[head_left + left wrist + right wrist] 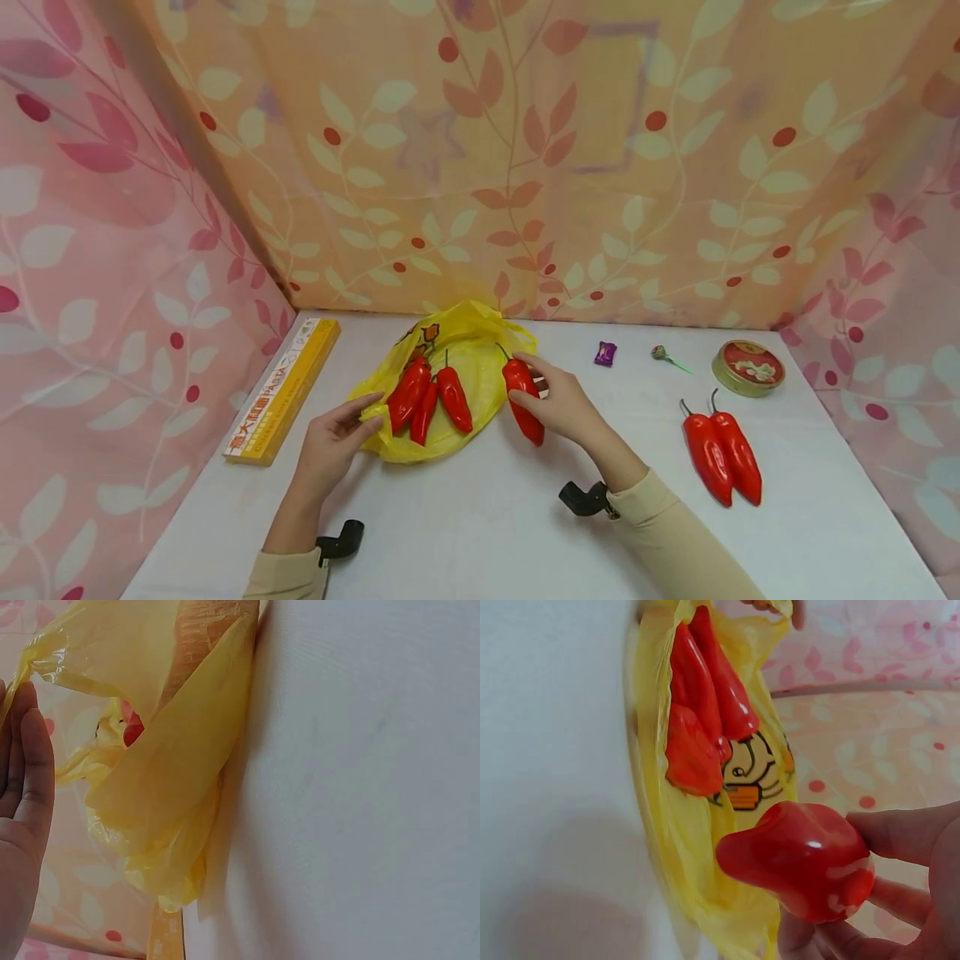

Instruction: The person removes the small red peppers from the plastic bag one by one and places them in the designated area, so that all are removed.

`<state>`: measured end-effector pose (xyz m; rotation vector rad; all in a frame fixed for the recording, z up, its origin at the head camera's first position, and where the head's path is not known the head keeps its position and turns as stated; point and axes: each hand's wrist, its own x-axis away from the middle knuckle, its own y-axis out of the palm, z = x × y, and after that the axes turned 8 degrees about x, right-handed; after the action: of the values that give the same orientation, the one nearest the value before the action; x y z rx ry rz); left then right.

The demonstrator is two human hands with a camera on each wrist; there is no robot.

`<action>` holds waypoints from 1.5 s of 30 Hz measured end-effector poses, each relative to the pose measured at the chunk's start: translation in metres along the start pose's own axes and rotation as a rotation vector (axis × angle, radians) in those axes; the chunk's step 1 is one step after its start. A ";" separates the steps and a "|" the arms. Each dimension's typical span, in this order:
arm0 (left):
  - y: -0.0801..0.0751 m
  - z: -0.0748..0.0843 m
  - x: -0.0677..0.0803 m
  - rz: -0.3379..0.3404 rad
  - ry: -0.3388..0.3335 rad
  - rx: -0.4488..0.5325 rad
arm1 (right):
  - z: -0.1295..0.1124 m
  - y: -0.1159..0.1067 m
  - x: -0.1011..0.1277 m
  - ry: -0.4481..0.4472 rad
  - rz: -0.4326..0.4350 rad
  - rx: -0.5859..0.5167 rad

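My left hand pinches the left edge of a yellow plastic bag, whose mouth spreads wide toward me. Three red chili peppers lie inside it, stems pointing away. My right hand grips another red chili pepper at the bag's right rim, thumb on one side and fingers on the other. From the right wrist view, this held pepper shows tip first, in front of the bag's printed inside. In the left wrist view, the bag's film hides most of its contents.
A yellow and white pasta box lies at the left. On the right are two more red peppers, a round red-lidded tin, a wrapped lollipop and a purple-wrapped candy. Patterned cloth walls border the white table.
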<state>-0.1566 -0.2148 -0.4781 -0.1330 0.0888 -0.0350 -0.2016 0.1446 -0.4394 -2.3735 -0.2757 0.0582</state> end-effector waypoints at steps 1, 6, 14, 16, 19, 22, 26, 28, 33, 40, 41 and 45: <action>0.000 0.000 0.000 0.000 0.000 -0.004 | 0.002 -0.003 0.003 0.003 0.009 0.001; -0.001 0.000 0.000 -0.001 0.003 -0.005 | 0.013 -0.016 0.018 0.019 0.041 0.021; 0.000 0.000 0.000 0.002 -0.013 0.003 | 0.032 -0.036 0.041 0.053 0.079 0.059; 0.000 0.000 0.000 0.002 -0.015 0.004 | 0.037 -0.041 0.047 0.051 0.088 0.072; 0.000 0.000 0.001 0.000 -0.018 0.005 | 0.044 -0.048 0.056 0.049 0.095 0.084; 0.000 -0.001 0.000 0.001 -0.020 0.003 | 0.052 -0.055 0.064 0.050 0.107 0.104; -0.001 -0.002 -0.001 0.003 -0.014 0.000 | 0.062 -0.066 0.074 0.067 0.125 0.139; -0.001 -0.003 -0.001 0.003 -0.006 0.001 | 0.066 -0.072 0.079 0.085 0.127 0.156; -0.001 -0.003 -0.001 0.001 0.005 0.004 | 0.079 -0.086 0.092 0.122 0.137 0.198; -0.001 -0.003 0.000 0.002 0.000 -0.007 | 0.103 -0.099 0.107 0.160 0.167 0.286; -0.001 -0.004 -0.001 0.001 0.002 -0.008 | 0.106 -0.100 0.109 0.162 0.175 0.318; -0.001 -0.005 -0.001 0.001 0.011 -0.016 | 0.115 -0.104 0.112 0.178 0.180 0.405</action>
<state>-0.1581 -0.2167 -0.4825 -0.1485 0.0997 -0.0340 -0.1249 0.3192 -0.4481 -1.9781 0.0357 -0.0124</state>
